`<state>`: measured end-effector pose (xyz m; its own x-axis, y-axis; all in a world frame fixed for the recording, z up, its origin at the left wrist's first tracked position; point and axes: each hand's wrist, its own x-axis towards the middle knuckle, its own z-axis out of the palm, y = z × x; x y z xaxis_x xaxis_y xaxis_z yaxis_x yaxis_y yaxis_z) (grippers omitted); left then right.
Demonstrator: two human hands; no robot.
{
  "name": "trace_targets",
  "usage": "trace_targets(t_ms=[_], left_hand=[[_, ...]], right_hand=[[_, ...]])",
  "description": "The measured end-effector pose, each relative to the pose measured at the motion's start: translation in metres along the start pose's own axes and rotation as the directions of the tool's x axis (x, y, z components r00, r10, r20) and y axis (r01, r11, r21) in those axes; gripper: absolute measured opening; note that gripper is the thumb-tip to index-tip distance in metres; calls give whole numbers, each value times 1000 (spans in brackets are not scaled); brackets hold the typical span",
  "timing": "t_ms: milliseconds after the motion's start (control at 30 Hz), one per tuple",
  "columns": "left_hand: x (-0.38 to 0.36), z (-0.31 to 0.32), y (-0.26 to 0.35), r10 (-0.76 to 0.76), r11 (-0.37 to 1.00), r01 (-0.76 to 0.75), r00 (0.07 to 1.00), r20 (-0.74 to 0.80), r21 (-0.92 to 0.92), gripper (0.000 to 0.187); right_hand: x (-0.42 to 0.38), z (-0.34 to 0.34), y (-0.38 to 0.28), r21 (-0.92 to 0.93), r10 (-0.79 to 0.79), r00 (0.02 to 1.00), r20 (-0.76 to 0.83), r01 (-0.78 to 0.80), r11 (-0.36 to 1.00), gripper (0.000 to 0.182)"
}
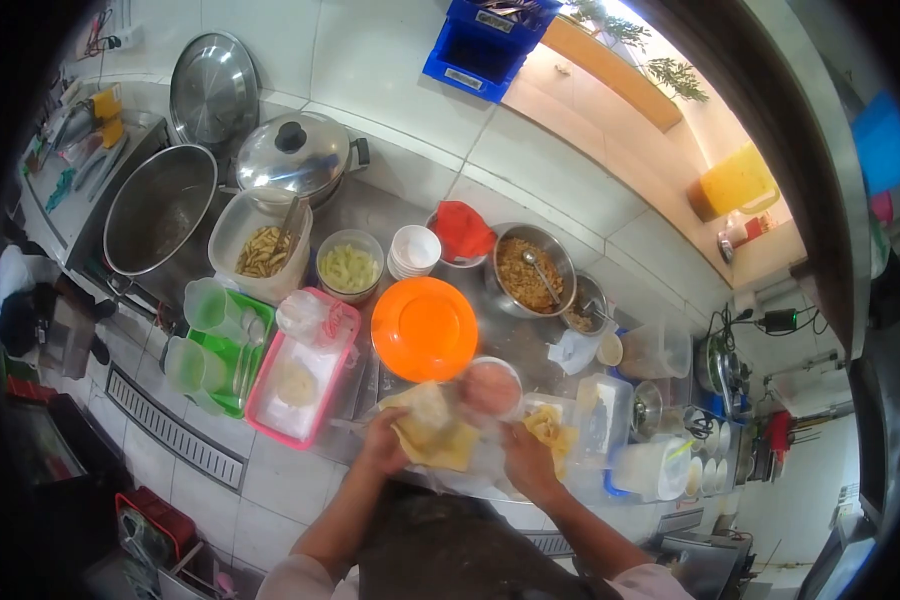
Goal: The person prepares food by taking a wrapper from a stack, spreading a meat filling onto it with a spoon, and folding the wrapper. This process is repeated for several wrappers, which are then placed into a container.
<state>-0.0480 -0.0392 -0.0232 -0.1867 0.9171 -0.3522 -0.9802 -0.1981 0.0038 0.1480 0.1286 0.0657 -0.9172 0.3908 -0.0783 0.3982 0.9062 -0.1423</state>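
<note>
My left hand (385, 445) is closed on a stack of thin, square yellow dough wrappers (440, 445), held in front of my body at the counter's near edge. Right behind the wrappers is a bowl of pink minced filling (491, 387). My right hand (530, 458) is just right of that bowl, its fingers curled together. A pale blur lies between it and the wrappers, so what it grips cannot be made out. Beside my right hand, a container holds folded yellow dough pieces (545, 424).
Orange plates (424, 329) sit behind the wrappers. Left of them are a pink tray (260, 405), a green tray (232, 402) and a large pot (160, 210). Farther back stands a steel bowl of brown crumbly food (560, 250). Clear containers (603, 425) line the right.
</note>
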Motion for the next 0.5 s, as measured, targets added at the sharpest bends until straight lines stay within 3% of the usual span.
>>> trace_targets(t_ms=[133,233,300,333,400,433,467,500], left_hand=[[3,-7,-8,-13,1000,13,999,-34,-15,58],[2,-5,-8,9,1000,-10,999,-53,-3,57],[0,-6,-11,15,1000,-15,998,-57,2,56],[1,-10,-12,8,1000,-7,999,-47,8,56],[7,-21,-13,1,1000,0,999,-35,23,56],[11,-28,-15,-16,998,20,998,-67,64,56],[14,-35,-17,-32,994,42,994,-101,103,57],[14,-30,-17,-30,993,41,995,-99,112,57]], right_hand=[[9,9,-11,37,55,998,14,-55,998,30],[-6,12,0,-43,-8,992,129,14,999,32],[-13,11,18,237,108,981,162,-145,961,34],[-13,19,36,238,109,981,161,-146,960,34],[-6,41,68,731,88,963,253,-250,635,30],[6,5,52,682,224,835,503,-542,491,31],[5,-5,49,688,223,838,498,-538,487,31],[5,-11,49,729,223,822,525,-569,381,33]])
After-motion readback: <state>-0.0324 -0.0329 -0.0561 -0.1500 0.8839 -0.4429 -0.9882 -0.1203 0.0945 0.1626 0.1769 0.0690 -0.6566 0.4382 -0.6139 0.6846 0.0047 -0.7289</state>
